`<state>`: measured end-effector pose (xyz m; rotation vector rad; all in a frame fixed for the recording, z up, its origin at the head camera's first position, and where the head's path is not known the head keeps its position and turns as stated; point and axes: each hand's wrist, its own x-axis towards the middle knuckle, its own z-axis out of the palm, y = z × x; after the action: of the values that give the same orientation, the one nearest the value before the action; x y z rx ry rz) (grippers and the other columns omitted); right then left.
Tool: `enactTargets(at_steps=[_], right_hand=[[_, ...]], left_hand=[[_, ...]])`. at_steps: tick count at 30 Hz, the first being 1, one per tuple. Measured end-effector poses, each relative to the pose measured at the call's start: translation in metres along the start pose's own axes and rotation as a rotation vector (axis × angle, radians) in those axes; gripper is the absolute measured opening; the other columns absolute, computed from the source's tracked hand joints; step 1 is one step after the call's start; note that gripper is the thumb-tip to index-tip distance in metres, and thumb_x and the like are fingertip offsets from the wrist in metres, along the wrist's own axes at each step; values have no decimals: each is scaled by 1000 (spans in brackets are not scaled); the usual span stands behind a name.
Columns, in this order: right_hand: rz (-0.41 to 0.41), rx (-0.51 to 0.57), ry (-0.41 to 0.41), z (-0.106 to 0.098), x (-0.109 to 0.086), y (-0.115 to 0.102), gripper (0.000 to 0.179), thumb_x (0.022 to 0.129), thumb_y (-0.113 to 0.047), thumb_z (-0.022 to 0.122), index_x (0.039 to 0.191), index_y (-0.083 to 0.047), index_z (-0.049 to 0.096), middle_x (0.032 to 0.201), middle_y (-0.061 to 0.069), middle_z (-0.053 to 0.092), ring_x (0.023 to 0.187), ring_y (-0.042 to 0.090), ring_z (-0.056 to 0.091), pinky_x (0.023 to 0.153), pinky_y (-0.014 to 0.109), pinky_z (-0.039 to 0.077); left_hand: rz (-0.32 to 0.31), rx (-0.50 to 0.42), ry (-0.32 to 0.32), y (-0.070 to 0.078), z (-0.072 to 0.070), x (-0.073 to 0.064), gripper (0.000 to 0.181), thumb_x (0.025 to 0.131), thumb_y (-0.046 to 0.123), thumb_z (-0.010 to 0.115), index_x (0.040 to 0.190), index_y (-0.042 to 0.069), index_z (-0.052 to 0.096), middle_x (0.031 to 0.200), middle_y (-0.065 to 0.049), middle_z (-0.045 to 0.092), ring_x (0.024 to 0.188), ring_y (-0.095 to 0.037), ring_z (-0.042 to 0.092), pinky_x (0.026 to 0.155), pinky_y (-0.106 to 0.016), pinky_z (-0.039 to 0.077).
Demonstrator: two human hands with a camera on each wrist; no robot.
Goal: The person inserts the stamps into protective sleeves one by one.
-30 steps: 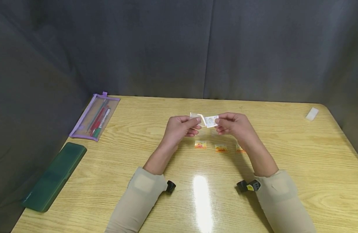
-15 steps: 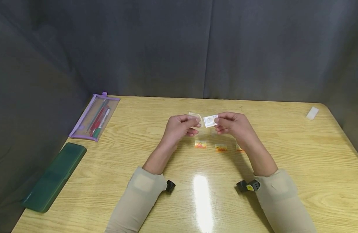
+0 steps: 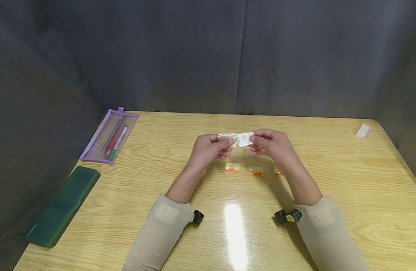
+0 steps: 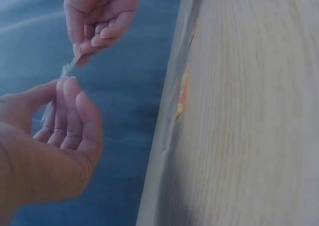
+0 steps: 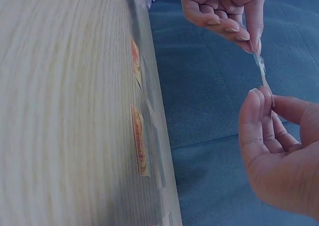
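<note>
In the head view, my left hand (image 3: pixel 208 148) pinches a small clear plastic sleeve (image 3: pixel 227 136) between thumb and fingers. Facing it, my right hand (image 3: pixel 272 145) pinches a white postage stamp (image 3: pixel 243 139) with a pale printed picture. The stamp's left edge meets the sleeve's right end, both held above the table. From the right wrist, the sleeve (image 5: pixel 259 62) and stamp show edge-on, end to end. Below the hands lie orange and yellow stamps: a left one (image 3: pixel 233 168), a middle one (image 3: pixel 257 171) and a right one (image 3: pixel 278 172) partly hidden by my right wrist.
Faint clear sleeves lie just behind the orange stamps. A purple-edged mesh pouch (image 3: pixel 110 137) with pens and a dark green case (image 3: pixel 64 207) lie at the left. A white block (image 3: pixel 362 131) sits far right. Dark curtains (image 3: pixel 208 56) stand behind the wooden table (image 3: pixel 357 188).
The stamp has moved slightly off the sleeve's end and back against it. The sleeve has tilted flatter in the left hand. Both arms stay nearly in place.
</note>
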<state>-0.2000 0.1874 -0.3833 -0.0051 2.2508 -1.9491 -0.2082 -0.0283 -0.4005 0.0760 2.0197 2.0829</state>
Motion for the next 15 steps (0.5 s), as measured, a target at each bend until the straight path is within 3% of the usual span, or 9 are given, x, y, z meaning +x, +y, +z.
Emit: enactTargets(at_steps=[5,11,15], right_hand=[[0,-2,-9,1,0,0,37,101,-14,61,128,11,56,85,-7,70,76,6,69,75,25,63],[-3,4,-17,1,0,0,35,102,-13,60,128,11,56,87,-4,70,76,7,69,75,24,63],[0,10,-18,1,0,0,35,102,-13,60,127,11,56,86,-4,70,76,6,69,75,24,63]], left_hand=[[-2,13,2,1,1,-1,23,92,22,77,96,-1,75,71,0,70,63,-10,69,69,-34,64],[5,48,-22,2,-2,-2,33,91,23,77,101,-8,73,72,0,70,64,-11,68,79,-47,64],[4,48,-39,2,-4,0,25,92,18,76,102,-4,76,79,-4,75,68,-11,71,79,-42,64]])
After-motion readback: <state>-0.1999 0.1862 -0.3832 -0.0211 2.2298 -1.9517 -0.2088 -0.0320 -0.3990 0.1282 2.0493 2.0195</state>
